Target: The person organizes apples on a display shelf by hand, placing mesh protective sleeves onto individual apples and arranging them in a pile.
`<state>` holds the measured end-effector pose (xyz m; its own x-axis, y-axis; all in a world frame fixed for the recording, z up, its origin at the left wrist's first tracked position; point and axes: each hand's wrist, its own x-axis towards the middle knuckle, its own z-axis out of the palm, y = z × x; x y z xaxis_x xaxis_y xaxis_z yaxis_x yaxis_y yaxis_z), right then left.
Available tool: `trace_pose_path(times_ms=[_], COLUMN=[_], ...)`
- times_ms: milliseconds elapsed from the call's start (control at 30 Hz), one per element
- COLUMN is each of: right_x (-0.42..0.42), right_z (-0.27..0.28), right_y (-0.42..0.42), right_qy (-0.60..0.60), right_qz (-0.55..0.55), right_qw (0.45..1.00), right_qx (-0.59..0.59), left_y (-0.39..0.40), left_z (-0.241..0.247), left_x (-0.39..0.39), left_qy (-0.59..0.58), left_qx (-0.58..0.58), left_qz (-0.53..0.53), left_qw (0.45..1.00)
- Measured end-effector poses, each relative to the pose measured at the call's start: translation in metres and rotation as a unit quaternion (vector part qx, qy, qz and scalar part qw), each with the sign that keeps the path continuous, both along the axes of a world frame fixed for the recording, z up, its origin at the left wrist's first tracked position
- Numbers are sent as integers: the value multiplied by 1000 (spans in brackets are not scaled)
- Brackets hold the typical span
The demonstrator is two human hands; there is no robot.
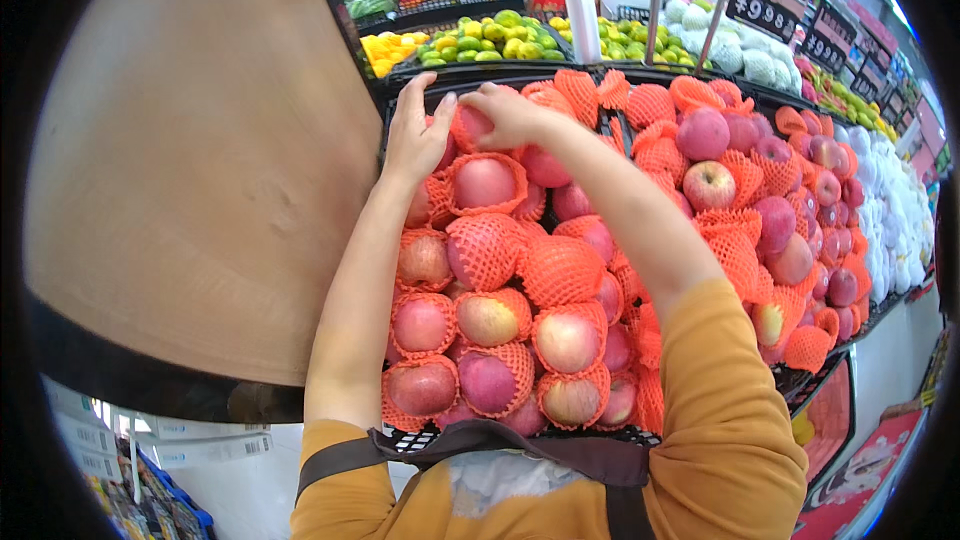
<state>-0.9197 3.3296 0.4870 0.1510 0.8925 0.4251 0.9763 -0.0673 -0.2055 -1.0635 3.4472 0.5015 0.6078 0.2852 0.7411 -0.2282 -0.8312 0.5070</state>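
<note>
At the far left corner of the apple display, my right hand (506, 116) holds an apple in an orange foam net (472, 126), its fingers bent over the top. My left hand (418, 131) is just left of that apple, thumb raised beside it and fingers reaching toward the crate's back edge; whether it grips anything is not clear. Below my hands, a red apple (484, 182) sits in an open foam net. Rows of netted apples fill the crate toward me, among them a pale yellow-red apple (568, 342) and a dark red apple (422, 388).
A brown panel (202, 165) borders the crate on the left. Behind stand green and yellow citrus fruits (487, 37), a white post (577, 0) and price signs (761, 11). More apples (776, 225) and white-wrapped fruit (892, 210) extend to the right.
</note>
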Motion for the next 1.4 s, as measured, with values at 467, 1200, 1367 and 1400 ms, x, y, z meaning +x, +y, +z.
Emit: trace_pose_path(times_ms=[467, 1200, 1367, 1400], right_x=[-9, -32, -43, -46], right_z=[-5, 91, 89, 86], right_y=[-105, -200, -201, -202], right_qy=[46, 478, 522, 536], right_qz=[-165, 119, 162, 179], right_qw=[983, 868, 836, 823], right_qx=[-73, 64, 55, 57], left_y=[-15, -100, -120, -119], left_z=[-8, 52, 64, 60], left_x=[20, -20, -37, -36], left_qy=[404, 142, 143, 116], left_qx=[167, -213, -84, -163], left_qz=[74, -395, -288, -333], left_qw=[896, 883, 943, 921])
